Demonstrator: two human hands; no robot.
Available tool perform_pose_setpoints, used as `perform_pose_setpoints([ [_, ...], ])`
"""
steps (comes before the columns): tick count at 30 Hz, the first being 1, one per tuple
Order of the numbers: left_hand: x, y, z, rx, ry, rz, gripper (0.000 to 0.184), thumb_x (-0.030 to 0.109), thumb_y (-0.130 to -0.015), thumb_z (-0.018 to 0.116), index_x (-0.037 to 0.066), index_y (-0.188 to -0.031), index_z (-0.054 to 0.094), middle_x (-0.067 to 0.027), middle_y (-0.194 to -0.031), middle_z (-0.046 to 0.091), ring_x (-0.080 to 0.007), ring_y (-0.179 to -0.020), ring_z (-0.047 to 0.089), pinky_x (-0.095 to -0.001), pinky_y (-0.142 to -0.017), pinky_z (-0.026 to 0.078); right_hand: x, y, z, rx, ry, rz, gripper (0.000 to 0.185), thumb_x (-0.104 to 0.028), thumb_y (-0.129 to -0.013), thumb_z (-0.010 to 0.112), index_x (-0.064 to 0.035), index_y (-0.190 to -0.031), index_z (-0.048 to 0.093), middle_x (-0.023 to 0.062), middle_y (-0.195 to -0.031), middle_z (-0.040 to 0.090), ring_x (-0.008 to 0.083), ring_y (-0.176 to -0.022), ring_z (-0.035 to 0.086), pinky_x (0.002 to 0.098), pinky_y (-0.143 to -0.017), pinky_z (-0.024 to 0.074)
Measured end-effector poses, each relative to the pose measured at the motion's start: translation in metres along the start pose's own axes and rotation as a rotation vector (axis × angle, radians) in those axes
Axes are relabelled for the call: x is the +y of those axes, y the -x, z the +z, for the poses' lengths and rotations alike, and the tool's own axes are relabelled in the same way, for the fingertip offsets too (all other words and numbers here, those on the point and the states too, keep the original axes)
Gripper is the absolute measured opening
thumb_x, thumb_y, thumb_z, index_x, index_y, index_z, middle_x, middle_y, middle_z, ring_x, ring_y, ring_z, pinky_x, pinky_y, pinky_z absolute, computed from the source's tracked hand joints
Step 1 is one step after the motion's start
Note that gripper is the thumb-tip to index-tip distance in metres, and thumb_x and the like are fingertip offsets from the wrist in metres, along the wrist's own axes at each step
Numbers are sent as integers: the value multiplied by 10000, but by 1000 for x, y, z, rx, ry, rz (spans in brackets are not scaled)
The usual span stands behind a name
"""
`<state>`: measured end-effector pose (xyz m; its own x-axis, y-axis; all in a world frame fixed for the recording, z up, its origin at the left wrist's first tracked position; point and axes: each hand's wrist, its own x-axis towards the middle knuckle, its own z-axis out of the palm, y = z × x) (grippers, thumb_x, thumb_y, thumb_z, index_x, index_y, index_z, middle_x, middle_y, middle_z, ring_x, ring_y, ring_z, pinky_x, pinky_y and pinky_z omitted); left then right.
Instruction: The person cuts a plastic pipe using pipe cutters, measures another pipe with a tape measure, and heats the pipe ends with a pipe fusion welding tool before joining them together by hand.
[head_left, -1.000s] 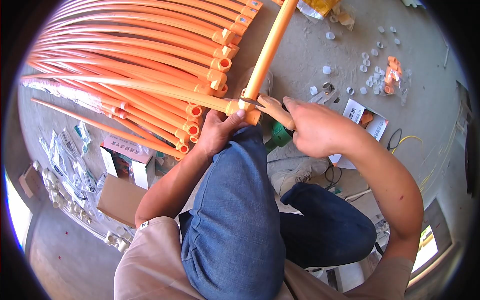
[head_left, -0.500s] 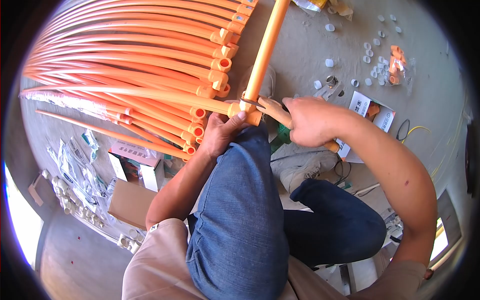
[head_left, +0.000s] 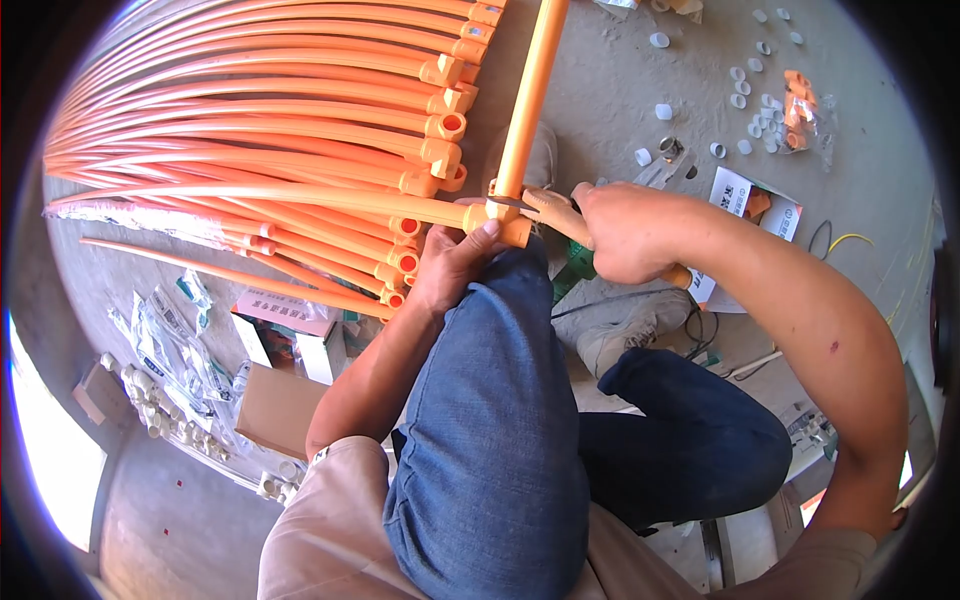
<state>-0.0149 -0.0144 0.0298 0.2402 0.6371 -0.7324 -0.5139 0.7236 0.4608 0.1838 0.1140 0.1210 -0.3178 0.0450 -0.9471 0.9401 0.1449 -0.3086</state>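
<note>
My left hand [head_left: 453, 262] is closed round an orange pipe fitting [head_left: 515, 233] just above my knee, with the thumb pressed on its side. From the fitting a long orange pipe [head_left: 530, 100] rises toward the top of the view, and another orange pipe [head_left: 330, 192] runs off to the left. My right hand [head_left: 625, 232] grips the handle of a tan-handled tool [head_left: 556, 212]. Its dark metal end lies against the upright pipe just above the fitting. The tool's exact kind is unclear, as my fingers cover much of the handle.
Many orange pipes [head_left: 270, 110] with end fittings lie at the upper left. Loose white caps [head_left: 738, 88] and bagged orange fittings [head_left: 798, 110] are scattered at the upper right. A printed carton [head_left: 725, 200] stands beyond my right hand; an open carton [head_left: 275, 405] is at the left.
The whole view has shifted slightly, so most things appear a little lower and to the right. Both hands keep their grip at the same joint.
</note>
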Motion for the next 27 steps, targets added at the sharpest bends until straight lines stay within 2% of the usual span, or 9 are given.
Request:
perform_pose_setpoints([
  [7, -1, 2, 0, 16, 3, 0, 375, 172, -943, 674, -15, -1239, 541, -125, -1129, 657, -192, -1017, 654, -335, -948, 519, 8, -9, 9, 15, 63, 8, 493, -78, -773, 587, 121, -1214, 493, 309, -1080, 644, 425, -1049, 635, 452, -885, 514],
  [11, -1, 2, 1, 1, 15, 8, 374, 178, -941, 674, -16, -1234, 548, -126, -1122, 663, -189, -1014, 653, -337, -946, 516, 9, -10, 5, -46, -19, 8, 487, -76, -766, 590, 127, -1199, 499, 314, -1086, 640, 427, -1056, 631, 450, -888, 513],
  [17, 0, 4, 1, 34, -32, 14, 378, 186, -928, 682, -14, -1224, 559, -127, -1112, 670, -188, -1006, 654, -335, -931, 514, 13, -10, 13, 1, -51, -25, 486, -69, -743, 598, 139, -1170, 497, 332, -1029, 642, 452, -1005, 637, 465, -884, 509],
  [20, -3, 2, -1, 20, 1, 29, 382, 182, -922, 686, -12, -1225, 558, -124, -1103, 670, -188, -1012, 652, -334, -929, 513, 20, -7, 24, 121, -129, -38, 456, -65, -734, 601, 126, -1136, 504, 332, -993, 644, 462, -985, 636, 479, -869, 508],
  [22, -3, 2, -2, 20, 7, 26, 384, 177, -923, 682, -12, -1231, 551, -126, -1110, 666, -194, -1023, 649, -339, -940, 510, 22, -9, 32, 243, -165, -73, 433, -91, -777, 597, 114, -1156, 554, 320, -1005, 669, 426, -984, 671, 462, -845, 535],
  [27, -1, 2, 0, 3, 55, 33, 399, 163, -932, 668, -11, -1256, 515, -139, -1152, 640, -218, -1068, 636, -374, -995, 492, 19, -7, 20, 149, -153, -48, 381, -58, -731, 613, 85, -1074, 532, 316, -981, 653, 463, -980, 639, 492, -844, 509],
])
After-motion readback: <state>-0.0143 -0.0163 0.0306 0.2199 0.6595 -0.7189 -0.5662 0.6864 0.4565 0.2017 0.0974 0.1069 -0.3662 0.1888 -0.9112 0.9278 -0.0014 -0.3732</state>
